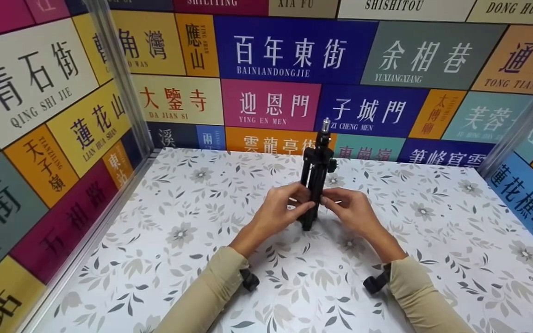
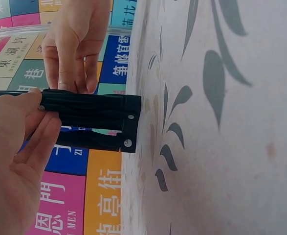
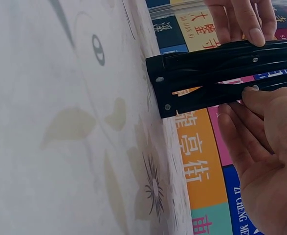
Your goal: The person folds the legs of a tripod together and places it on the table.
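Observation:
A black folded tripod stand point(image 1: 315, 185) with a metal stud on top stands upright on the table, its legs drawn together. From the left side, my left hand point(image 1: 275, 206) pinches a leg between thumb and fingers, about halfway down. On the opposite side my right hand point(image 1: 354, 210) pinches another leg with thumb and fingertips. The left wrist view shows the lower leg ends of the stand point(image 2: 101, 107) joined by riveted dark brackets. In the right wrist view, my right thumb lies against the lower leg point(image 3: 216, 95).
The table point(image 1: 192, 277) is covered by a white sheet with grey leaves and flowers. Colourful panels with street names point(image 1: 294, 51) rise behind and at both sides. Clear upright strips point(image 1: 123, 78) mark the corners. Dark wrist-worn devices point(image 1: 250, 280) sit at both cuffs.

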`<state>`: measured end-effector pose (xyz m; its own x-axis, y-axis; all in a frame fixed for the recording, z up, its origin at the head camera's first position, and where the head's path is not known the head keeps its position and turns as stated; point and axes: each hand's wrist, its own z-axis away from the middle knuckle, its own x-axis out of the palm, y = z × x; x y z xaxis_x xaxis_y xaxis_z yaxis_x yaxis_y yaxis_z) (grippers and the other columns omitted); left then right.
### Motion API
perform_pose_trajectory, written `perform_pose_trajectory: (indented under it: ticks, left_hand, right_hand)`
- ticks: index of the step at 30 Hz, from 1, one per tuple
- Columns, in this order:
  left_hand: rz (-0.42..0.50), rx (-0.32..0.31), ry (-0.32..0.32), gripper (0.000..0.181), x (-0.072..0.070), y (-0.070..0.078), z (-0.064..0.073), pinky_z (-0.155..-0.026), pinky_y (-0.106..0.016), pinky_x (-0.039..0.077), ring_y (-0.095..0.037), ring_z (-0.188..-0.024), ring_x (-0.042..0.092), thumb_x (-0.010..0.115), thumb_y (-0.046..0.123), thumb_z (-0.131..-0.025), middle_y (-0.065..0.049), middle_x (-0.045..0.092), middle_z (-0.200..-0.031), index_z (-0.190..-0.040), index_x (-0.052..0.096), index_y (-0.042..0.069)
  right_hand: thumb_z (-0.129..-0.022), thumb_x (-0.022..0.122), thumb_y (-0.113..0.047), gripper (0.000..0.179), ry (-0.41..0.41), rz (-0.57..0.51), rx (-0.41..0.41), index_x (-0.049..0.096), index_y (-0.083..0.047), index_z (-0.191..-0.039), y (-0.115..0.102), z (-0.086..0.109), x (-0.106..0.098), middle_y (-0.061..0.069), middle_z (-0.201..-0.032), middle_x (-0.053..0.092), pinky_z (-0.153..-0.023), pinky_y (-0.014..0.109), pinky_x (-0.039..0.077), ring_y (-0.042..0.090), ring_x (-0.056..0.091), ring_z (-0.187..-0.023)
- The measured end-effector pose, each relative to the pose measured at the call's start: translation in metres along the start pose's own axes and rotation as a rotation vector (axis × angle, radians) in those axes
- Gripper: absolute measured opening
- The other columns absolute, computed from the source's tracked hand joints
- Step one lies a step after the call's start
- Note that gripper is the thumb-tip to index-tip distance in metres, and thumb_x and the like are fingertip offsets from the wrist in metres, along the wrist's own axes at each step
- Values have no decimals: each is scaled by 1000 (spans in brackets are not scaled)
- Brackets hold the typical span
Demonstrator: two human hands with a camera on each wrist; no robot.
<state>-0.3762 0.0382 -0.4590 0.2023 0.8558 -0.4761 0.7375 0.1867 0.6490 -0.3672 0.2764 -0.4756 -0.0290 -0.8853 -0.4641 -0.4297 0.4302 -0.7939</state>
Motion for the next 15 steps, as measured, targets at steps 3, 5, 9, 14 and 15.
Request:
perform_pose_trajectory:
  ticks: [3, 5, 9, 14, 15]
  left_hand:
    - [2, 1, -5, 15, 0, 1, -1, -78, -20, 62, -4, -89, 71, 72, 20, -93, 2, 74, -98, -104, 66, 11]
    - [1, 3, -5, 15, 0, 1, -1, -78, -20, 62, -4, -89, 71, 73, 20, -93, 2, 74, -97, -104, 66, 11]
    - [2, 3, -11, 15, 0, 1, -1, -77, -20, 62, -4, -87, 71, 73, 19, -93, 2, 74, -96, -103, 65, 10]
    - [-8, 3, -28, 15, -2, 3, -1, -77, -20, 62, -5, -88, 71, 72, 18, -93, 0, 75, -98, -104, 66, 10]
    - [-9, 3, -32, 15, -2, 3, -1, -78, -20, 62, -5, -88, 71, 72, 18, -93, 0, 75, -99, -104, 66, 10]
  right_hand:
    - [-93, 73, -23, 20, 1, 0, 1, 76, -21, -113, 0, 1, -1, 0, -104, 78, -85, 36, 63, 16, 74, -97]
    - [-93, 73, -22, 20, -3, 2, 2, 76, -21, -113, 0, 1, -1, 0, -104, 78, -85, 36, 63, 15, 74, -97]
    - [-93, 73, -19, 22, -20, 6, 4, 75, -18, -115, 1, 1, -1, 3, -106, 78, -85, 34, 63, 16, 74, -99]
    - [-93, 73, -16, 24, -53, 22, 7, 74, -14, -117, 3, 1, -1, 6, -109, 77, -85, 32, 63, 21, 74, -101]
    - [-93, 73, -17, 24, -65, 28, 9, 73, -14, -117, 3, 1, -2, 6, -109, 77, -84, 31, 63, 22, 74, -101]
